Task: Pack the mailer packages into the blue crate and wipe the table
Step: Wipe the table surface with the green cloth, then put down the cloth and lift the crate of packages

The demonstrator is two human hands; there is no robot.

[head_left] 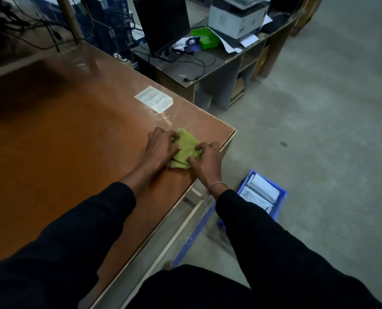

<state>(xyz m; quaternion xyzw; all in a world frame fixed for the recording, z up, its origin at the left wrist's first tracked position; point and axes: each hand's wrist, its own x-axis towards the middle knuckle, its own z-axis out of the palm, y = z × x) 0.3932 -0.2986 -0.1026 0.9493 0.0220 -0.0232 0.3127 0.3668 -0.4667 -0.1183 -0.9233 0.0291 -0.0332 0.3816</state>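
Note:
A folded yellow-green cloth [186, 146] lies on the brown table [74, 134] near its right corner. My left hand [160, 146] presses on the cloth's left side with fingers curled over it. My right hand [208, 160] grips the cloth's right edge with its fingertips. On the floor to the right of the table stands the blue crate [280, 204], holding several white and grey mailer packages [261, 192] upright. My right forearm hides part of the crate.
A white paper label [153, 99] is stuck on the table beyond the cloth. A dark desk [219, 61] behind holds a monitor [161, 23], a green tray [204, 37], a printer [239, 15], papers and cables. Grey concrete floor lies to the right.

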